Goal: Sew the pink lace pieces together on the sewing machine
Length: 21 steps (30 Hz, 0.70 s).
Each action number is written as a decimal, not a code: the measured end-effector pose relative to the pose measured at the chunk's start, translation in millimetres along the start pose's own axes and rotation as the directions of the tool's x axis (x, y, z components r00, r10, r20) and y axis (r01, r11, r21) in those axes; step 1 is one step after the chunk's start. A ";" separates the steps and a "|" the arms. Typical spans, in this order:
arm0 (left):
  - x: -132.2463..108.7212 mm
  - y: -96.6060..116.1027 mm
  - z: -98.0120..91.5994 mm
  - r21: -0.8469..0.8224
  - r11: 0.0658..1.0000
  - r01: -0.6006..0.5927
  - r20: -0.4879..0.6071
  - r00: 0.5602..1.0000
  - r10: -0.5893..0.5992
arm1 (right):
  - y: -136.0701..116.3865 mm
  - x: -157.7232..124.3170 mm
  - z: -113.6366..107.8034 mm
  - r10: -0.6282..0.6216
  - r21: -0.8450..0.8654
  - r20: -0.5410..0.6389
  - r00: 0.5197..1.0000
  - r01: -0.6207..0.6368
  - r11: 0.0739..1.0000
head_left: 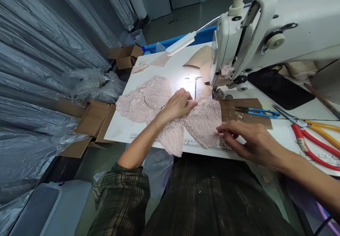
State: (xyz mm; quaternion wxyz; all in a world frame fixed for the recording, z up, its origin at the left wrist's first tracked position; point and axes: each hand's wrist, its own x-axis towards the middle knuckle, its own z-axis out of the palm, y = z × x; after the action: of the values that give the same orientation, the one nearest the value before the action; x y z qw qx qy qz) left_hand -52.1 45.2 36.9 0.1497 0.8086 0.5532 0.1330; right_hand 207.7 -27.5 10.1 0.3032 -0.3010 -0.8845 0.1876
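A pale pink lace piece (203, 122) lies on the white table, its top edge beside the presser foot (214, 93) of the sewing machine (225, 48). My left hand (180, 103) rests over the lace's upper left edge, thumb and fingers closed on it. At the lace's right edge, my right hand (243, 137) pinches the fabric between thumb and fingertips. Another lace flap (172, 137) hangs slightly over the front edge below my left wrist. More scalloped lace (145, 99) spreads out to the left. Whether the needle is in the fabric cannot be made out.
Blue thread snips (259, 112) lie on brown cardboard (252, 103) to the right, near red-handled scissors (302, 137) and yellow-handled scissors (321, 128). A lit lamp (182, 44) hangs above the table. A printed ruler (195, 144) runs along the front edge. Cardboard boxes (92, 117) stand left.
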 end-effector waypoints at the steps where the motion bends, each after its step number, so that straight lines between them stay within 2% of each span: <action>1: 1.2 -1.1 0.4 -0.010 1.000 -0.027 0.008 1.000 0.027 | 1.7 -1.4 -1.4 0.038 0.016 -0.018 0.999 -0.038 0.999; 5: -9.8 5.2 -5.4 -0.107 0.990 -0.090 0.029 0.995 0.093 | 9.3 6.5 -6.1 0.204 0.073 -0.110 0.973 -0.197 0.978; 8: -22.0 15.2 -10.8 -0.240 0.967 -0.088 0.048 0.994 0.103 | 14.0 23.5 -4.0 0.230 0.068 -0.147 0.962 -0.222 0.973; 12: -33.1 25.9 -12.5 -0.494 0.865 -0.083 0.012 0.995 0.102 | 15.0 45.1 4.8 0.309 0.189 -0.058 0.949 -0.294 0.937; 15: -38.3 31.0 -12.5 -0.640 0.766 -0.058 0.043 0.993 0.111 | 13.1 54.7 11.2 0.367 0.331 0.022 0.930 -0.353 0.875; 18: -42.4 32.6 -11.9 -0.720 0.693 -0.043 0.082 0.986 0.147 | 14.6 58.4 17.6 0.352 0.417 0.022 0.936 -0.329 0.847; 21: -46.0 32.1 -8.8 -0.746 0.666 0.006 0.120 0.985 0.124 | 18.5 57.1 23.3 0.352 0.389 -0.029 0.936 -0.314 0.866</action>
State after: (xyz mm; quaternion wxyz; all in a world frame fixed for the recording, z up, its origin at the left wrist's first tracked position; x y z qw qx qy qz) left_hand -44.2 -8.0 55.2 0.5055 0.7029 0.4105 0.2862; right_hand 164.0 19.8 7.5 0.3621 -0.3937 -0.7501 0.3888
